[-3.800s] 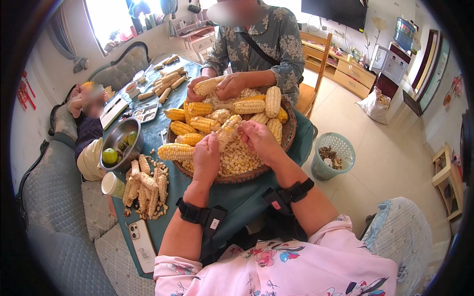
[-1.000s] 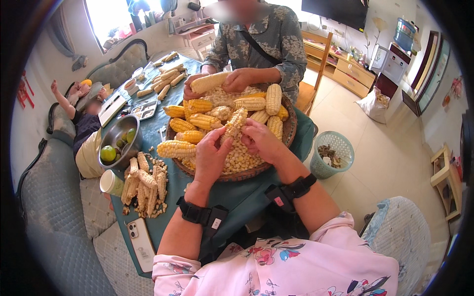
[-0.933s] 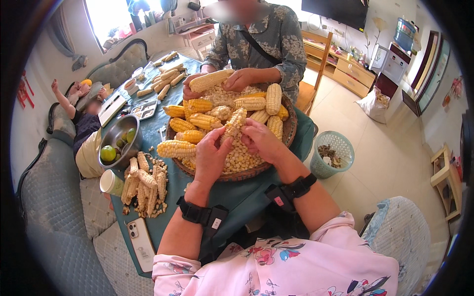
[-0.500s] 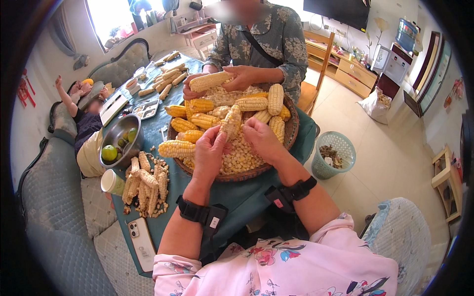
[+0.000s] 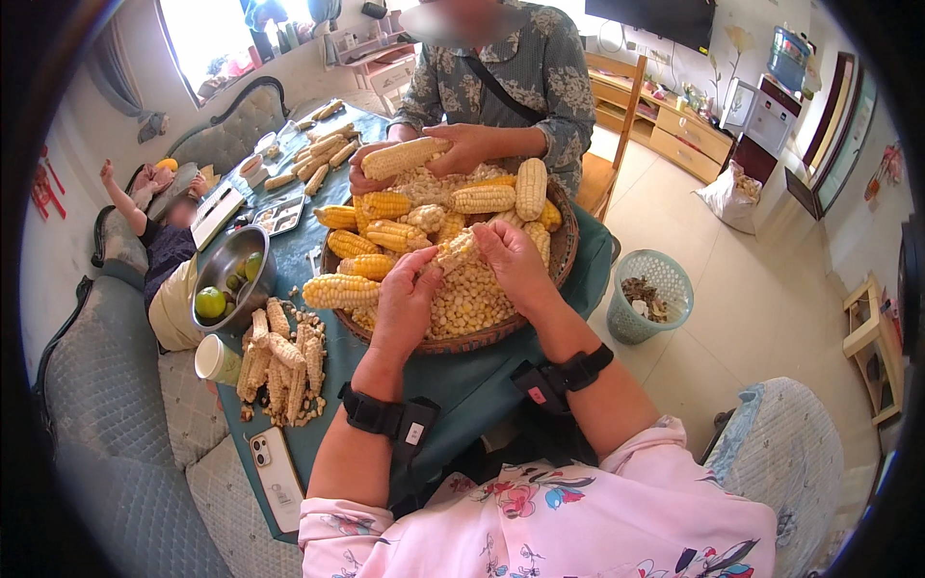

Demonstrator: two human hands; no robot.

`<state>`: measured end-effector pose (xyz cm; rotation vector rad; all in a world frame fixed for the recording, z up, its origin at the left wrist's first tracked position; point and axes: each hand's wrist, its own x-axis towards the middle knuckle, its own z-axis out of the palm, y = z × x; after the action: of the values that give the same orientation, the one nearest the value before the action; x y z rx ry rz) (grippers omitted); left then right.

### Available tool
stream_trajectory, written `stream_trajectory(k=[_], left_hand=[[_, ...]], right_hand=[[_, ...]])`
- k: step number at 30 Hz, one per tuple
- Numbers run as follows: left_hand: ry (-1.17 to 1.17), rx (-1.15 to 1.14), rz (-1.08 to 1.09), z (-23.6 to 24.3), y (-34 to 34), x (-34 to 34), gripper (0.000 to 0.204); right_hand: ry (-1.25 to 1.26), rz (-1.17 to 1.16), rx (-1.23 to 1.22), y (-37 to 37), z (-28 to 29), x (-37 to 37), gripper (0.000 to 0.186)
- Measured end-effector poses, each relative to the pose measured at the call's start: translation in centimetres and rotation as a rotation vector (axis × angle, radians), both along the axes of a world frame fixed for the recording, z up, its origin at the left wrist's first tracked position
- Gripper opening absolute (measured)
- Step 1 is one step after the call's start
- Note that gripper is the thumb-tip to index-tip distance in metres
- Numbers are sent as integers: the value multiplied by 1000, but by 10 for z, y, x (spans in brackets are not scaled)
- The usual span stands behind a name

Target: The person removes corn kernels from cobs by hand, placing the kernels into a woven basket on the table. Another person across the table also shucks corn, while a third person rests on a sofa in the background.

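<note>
A partly stripped corn cob [image 5: 456, 252] is held above a round woven basket [image 5: 462, 344]. My left hand [image 5: 403, 294] is closed round its near-left end. At the cob's far-right end, my right hand [image 5: 515, 265] is closed with its thumb and fingers against it. Loose pale kernels [image 5: 472, 306] fill the basket below my hands. Whole yellow cobs lie along the basket's left side, among them one large cob [image 5: 341, 291]; a paler cob [image 5: 531, 189] leans at the right. Across the basket, another person's hands [image 5: 462, 147] hold a pale cob [image 5: 405, 158].
Left of the basket lie a pile of bare cobs [image 5: 281, 366], a metal bowl [image 5: 207, 265] with green fruit, a paper cup [image 5: 218, 358] and a phone [image 5: 277, 479]. More cobs [image 5: 323, 154] lie farther back. A green bin [image 5: 636, 323] stands on the floor at right.
The cob in my hands has tipped from nearly upright to slanting rightward. My right hand has shifted onto its far end. The other person's hands look much the same.
</note>
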<state>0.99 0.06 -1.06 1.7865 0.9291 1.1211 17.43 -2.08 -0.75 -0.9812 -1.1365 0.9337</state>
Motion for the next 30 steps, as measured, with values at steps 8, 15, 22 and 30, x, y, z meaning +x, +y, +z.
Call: stream_trajectory(k=[8,15,22,30], left_hand=[[-68,-217,45,14,-11,5,29],[197,313,195,15,-13,5,30],[195,371,214,15,-14,5,29],[233,462,229,20,-20,7,29]], right_hand=[[17,-26,-67,-3,1,0,27],[100,52,-123,-7,12,0,26],[70,19,-56,-5,6,0,26],[-4,-52,19,1,-3,1,21]])
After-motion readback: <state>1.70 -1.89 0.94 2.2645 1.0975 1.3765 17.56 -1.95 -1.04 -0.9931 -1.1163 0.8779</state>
